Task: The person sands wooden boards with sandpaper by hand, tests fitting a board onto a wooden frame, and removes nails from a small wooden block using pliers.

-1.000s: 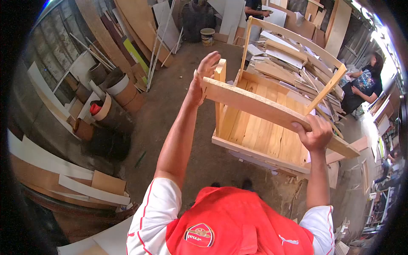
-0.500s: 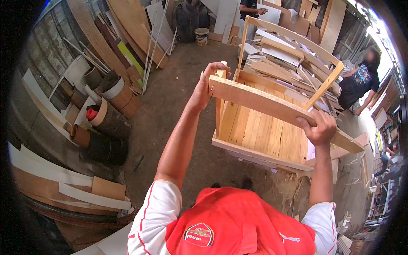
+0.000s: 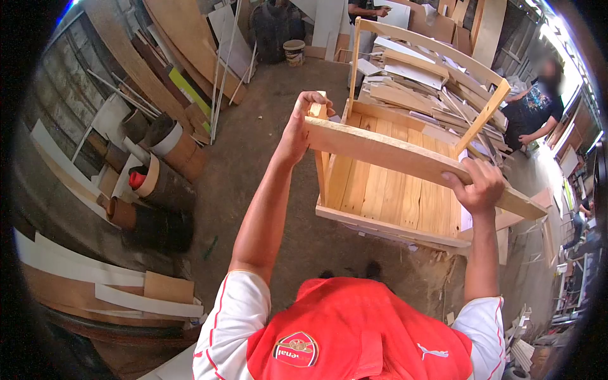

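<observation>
A long pale board point(image 3: 386, 152) spans the near side of a wooden frame with a slatted base point(image 3: 389, 190). Around the board's left end and the top of an upright post point(image 3: 322, 168) my left hand point(image 3: 303, 126) is closed, its fingers curled over the post. My right hand point(image 3: 476, 185) grips the board near its right end, thumb on the near face and fingers over the top edge. The board's right tip sticks out past my right hand. On the far side, a curved rail point(image 3: 437, 47) joins two other posts.
Scrap boards point(image 3: 405, 95) are heaped behind the frame. One person point(image 3: 535, 114) is at the right, another point(image 3: 366, 9) at the top. Drums point(image 3: 158, 221) and leaning sheets point(image 3: 183, 57) line the left. A bucket point(image 3: 294, 52) stands at the back.
My left hand has gone from outstretched fingers to curling over the post top. The board's right end has moved slightly right and my right hand with it. The view has shifted slightly.
</observation>
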The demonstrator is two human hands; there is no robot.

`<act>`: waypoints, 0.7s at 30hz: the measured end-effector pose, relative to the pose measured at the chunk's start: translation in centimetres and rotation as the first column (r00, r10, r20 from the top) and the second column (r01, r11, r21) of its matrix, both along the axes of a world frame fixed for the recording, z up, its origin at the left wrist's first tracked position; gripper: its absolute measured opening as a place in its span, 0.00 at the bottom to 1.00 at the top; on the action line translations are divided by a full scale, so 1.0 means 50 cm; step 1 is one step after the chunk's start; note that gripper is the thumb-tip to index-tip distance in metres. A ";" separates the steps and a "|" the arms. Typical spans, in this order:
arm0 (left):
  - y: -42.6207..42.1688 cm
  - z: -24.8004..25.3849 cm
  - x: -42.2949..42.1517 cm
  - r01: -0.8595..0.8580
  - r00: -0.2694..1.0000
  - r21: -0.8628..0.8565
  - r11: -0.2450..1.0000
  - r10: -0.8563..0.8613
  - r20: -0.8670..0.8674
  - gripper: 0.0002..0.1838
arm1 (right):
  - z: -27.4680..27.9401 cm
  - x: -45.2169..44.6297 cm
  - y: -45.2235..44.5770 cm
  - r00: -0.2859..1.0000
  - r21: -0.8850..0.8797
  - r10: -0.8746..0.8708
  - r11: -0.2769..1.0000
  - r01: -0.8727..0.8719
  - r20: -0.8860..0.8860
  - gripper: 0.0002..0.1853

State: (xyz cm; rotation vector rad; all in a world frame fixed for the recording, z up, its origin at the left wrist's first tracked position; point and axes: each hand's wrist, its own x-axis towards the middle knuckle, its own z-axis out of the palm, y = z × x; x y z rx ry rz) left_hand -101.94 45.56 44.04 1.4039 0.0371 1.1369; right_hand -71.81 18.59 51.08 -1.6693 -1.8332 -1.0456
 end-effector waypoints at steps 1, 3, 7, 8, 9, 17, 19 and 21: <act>0.001 -0.001 0.000 0.023 1.000 0.002 1.000 -0.023 0.010 0.37 | 0.002 0.000 -0.001 1.000 -0.004 -0.004 1.000 0.004 0.003 0.25; -0.002 0.001 0.001 0.049 0.999 -0.049 0.998 -0.048 0.022 0.37 | 0.004 0.003 -0.001 1.000 -0.015 -0.005 1.000 0.005 0.003 0.25; -0.011 0.005 0.007 -0.051 0.999 0.013 0.999 0.051 0.010 0.39 | 0.001 0.007 -0.001 1.000 -0.020 0.006 1.000 -0.006 -0.009 0.26; -0.009 0.003 0.007 -0.036 0.999 0.006 0.999 0.036 0.015 0.38 | 0.001 0.006 -0.001 1.000 -0.016 0.008 1.000 -0.008 -0.009 0.26; -0.005 0.001 0.007 -0.021 1.000 0.000 1.000 0.021 0.019 0.38 | 0.002 0.007 0.000 1.000 -0.012 0.012 1.000 -0.012 -0.006 0.25; -0.003 0.019 0.007 0.148 0.987 -0.076 0.986 -0.142 0.071 0.30 | 0.002 0.009 -0.003 1.000 -0.041 0.005 0.999 -0.006 -0.027 0.25; -0.003 0.024 0.007 0.133 0.990 -0.036 0.990 -0.131 0.059 0.26 | 0.003 0.007 -0.002 1.000 -0.034 0.008 0.999 -0.009 -0.027 0.25; -0.004 0.030 0.005 0.141 0.989 -0.042 0.989 -0.138 0.052 0.23 | 0.006 0.006 -0.002 1.000 -0.025 0.013 1.000 -0.014 -0.020 0.25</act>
